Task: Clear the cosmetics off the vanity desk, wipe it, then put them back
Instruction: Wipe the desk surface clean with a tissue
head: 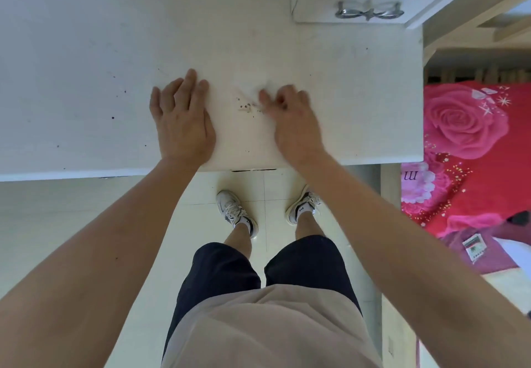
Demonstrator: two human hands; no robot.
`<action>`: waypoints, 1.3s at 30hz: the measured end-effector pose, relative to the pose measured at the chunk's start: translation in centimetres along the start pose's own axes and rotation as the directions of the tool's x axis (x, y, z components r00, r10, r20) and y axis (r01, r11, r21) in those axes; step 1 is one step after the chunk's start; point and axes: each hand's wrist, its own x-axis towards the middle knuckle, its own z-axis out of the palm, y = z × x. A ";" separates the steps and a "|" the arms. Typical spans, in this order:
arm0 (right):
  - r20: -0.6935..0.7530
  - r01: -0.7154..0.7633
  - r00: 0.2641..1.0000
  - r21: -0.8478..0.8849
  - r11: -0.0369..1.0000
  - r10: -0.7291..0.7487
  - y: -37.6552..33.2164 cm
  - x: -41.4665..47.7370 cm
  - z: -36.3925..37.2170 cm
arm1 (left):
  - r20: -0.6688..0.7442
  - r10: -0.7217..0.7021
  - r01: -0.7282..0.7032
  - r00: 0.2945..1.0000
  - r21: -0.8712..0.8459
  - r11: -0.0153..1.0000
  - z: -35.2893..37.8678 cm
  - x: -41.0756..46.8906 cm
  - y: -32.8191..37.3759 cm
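Wiping looks to be the step in hand: no cosmetics show on the table (86, 51). Left hand (181, 120) lies flat, fingers straight, holding nothing. Dark specks (247, 106) come next, and should be swept off. Right hand (290, 117) is blurred, fingers curled; whether it grips a cloth I cannot tell. Glasses (370, 11) rest far right; no container shows.

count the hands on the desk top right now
2. The left hand lies flat on the vanity desk near its front edge. The right hand, fingers curled and blurred, is to its right, beside some dark specks. Neither is hidden.
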 end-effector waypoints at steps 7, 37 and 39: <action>-0.186 -0.027 0.980 0.198 0.980 0.065 2.9 0.3 -1.9 | -0.098 -0.036 0.020 0.995 -0.151 0.988 -0.8 0.0 0.4; -0.185 -0.318 0.896 0.367 0.874 0.404 7.3 2.7 -2.1 | 0.035 -0.342 0.340 0.939 0.051 0.939 -5.3 -8.1 -2.8; -0.171 -0.283 0.929 0.236 0.930 0.327 3.7 1.2 -0.2 | 0.044 -0.335 0.334 0.941 0.035 0.942 -5.4 -8.2 -3.2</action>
